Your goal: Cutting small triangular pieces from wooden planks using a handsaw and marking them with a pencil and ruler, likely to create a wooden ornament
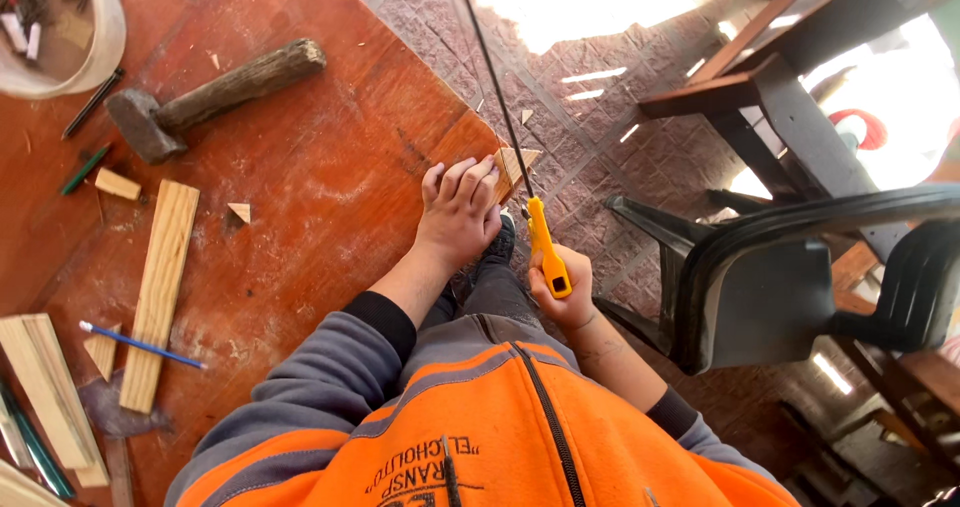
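My left hand [458,210] presses flat on a small piece of light wood [512,167] that juts over the edge of the reddish wooden table [330,157]. In my right hand [566,292] I grip the yellow handle of a hand saw [546,252]. Its thin dark blade [492,87] runs up and away along the table edge, right beside the wood piece. Both hands are close together at the table's right corner.
A hammer with a rough wooden handle [215,92], a long wood strip [158,292], a blue pencil [140,344], small offcuts and a white bucket [85,42] lie on the table. A dark plastic chair [780,277] and wooden furniture stand to the right on the paved floor.
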